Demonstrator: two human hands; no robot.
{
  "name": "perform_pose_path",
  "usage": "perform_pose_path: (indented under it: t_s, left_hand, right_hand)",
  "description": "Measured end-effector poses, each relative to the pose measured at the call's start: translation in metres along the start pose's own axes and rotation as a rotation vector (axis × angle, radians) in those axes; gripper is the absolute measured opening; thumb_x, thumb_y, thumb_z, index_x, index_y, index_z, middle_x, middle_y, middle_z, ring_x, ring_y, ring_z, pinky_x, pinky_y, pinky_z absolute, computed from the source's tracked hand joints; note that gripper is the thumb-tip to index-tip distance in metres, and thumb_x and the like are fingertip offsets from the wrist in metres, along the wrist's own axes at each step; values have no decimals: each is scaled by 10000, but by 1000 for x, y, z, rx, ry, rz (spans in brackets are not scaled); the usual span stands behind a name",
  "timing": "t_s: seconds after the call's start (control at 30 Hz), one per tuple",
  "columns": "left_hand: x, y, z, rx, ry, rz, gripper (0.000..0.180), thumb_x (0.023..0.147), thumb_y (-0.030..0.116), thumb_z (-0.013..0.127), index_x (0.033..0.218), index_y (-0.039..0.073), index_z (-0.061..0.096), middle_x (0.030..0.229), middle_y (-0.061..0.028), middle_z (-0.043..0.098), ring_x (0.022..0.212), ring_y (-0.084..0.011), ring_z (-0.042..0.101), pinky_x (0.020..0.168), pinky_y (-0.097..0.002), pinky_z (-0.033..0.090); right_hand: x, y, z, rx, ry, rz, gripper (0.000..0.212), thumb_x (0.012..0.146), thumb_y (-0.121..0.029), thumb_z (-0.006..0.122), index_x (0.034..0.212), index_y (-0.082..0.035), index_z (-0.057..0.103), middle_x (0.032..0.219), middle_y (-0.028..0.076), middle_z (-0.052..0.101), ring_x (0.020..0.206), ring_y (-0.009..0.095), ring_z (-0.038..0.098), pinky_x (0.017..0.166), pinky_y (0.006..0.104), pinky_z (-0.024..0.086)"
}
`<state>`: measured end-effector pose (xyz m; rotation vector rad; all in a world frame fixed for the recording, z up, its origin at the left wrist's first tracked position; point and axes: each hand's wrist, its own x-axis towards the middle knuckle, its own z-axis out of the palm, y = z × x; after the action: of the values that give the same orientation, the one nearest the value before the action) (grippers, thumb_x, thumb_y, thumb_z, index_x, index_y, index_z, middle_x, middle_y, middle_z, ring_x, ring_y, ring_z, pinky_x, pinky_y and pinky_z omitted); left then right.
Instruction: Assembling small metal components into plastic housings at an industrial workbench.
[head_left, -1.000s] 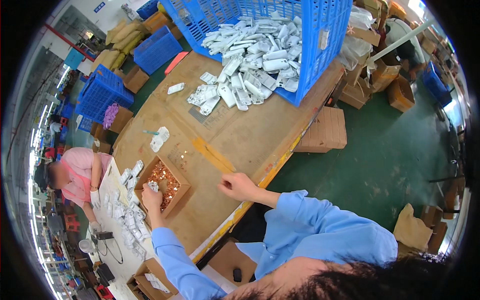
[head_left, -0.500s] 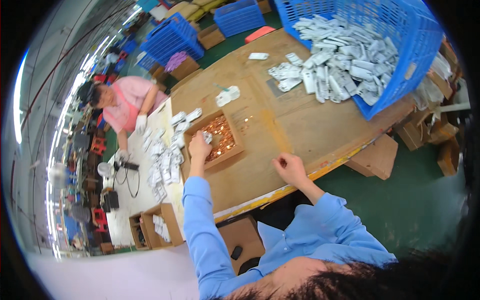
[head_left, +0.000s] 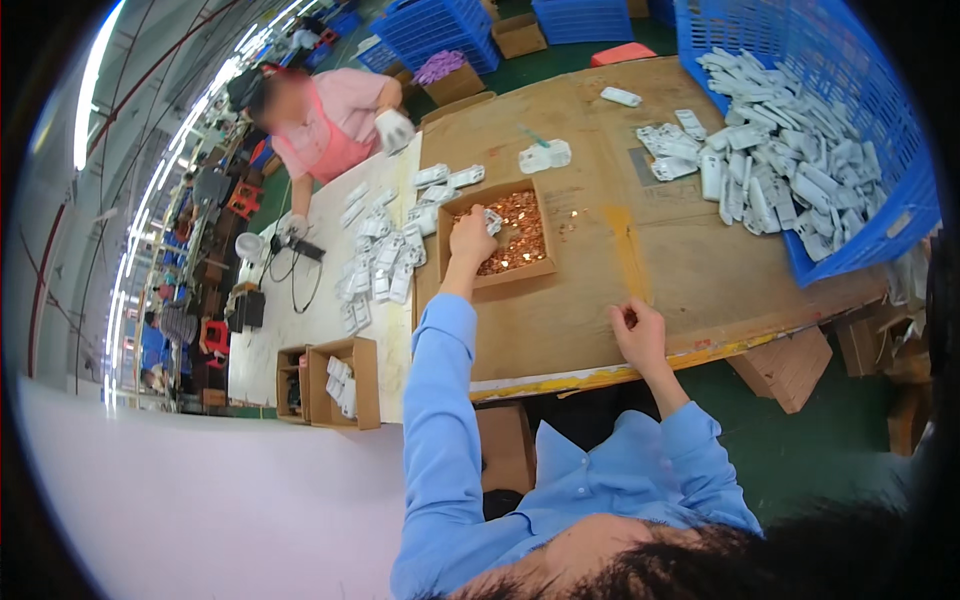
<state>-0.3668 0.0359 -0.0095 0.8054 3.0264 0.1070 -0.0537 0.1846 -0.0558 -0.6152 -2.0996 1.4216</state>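
Observation:
My left hand (head_left: 470, 238) is closed on a small white plastic casing (head_left: 492, 221) over a cardboard box (head_left: 508, 281). Inside that box lies a heap of small copper-coloured metal pieces (head_left: 520, 235). By the table's near edge, my right hand (head_left: 640, 333) has its fingers curled and pinched together; whatever they hold, if anything, is too small to make out. Left of the box is a loose pile of white plastic casings (head_left: 385, 250). A few copper bits (head_left: 568, 222) are scattered on the tabletop just right of the box.
A large blue crate (head_left: 850, 225) lies at the far right, spilling many white casings (head_left: 760, 170). A flat white piece (head_left: 545, 155) sits beyond the box. Across the table a co-worker in pink (head_left: 330, 125) wears white gloves. Small cardboard boxes (head_left: 355, 415) stand at the table's left end.
The whole view has shifted, so the table sits further right in it. My left hand stays at the box with the casing. The co-worker's gloved hand has lifted.

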Motion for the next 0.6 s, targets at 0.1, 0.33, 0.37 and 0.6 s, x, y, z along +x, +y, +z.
perform_pose_path:
  t_s: [0.1,0.33,0.37,0.6]
  left_hand:
    - [0,-4,-2,-47,0,-46,424,711,78,671,1089,31,484,1003,-255,633,953,-418,630,811,-485,529]
    - [-14,10,-38,-608,213,-40,463,641,201,741,1019,0,563,937,-211,670,895,-354,658,782,-438,525]
    - [-20,12,-36,-770,210,-60,435,652,172,731,1013,3,558,893,-176,670,836,-307,661,737,-406,530]
    - [-158,113,-30,-1495,6,80,273,692,42,683,898,55,503,760,-17,601,680,-88,552,601,-251,466]
  right_hand:
    - [0,0,3,8,-11,2,222,846,-183,681,744,-13,581,603,89,559,526,169,526,525,301,441]
    - [0,4,3,34,-32,25,204,857,-165,675,757,-10,588,614,70,560,538,134,511,526,284,429]
    - [-1,3,4,38,-33,33,173,853,-142,677,774,-13,593,644,70,572,560,127,517,535,278,429]
    - [-15,-59,-12,250,115,-224,130,801,-11,693,909,-9,622,794,90,607,659,150,546,600,267,448]
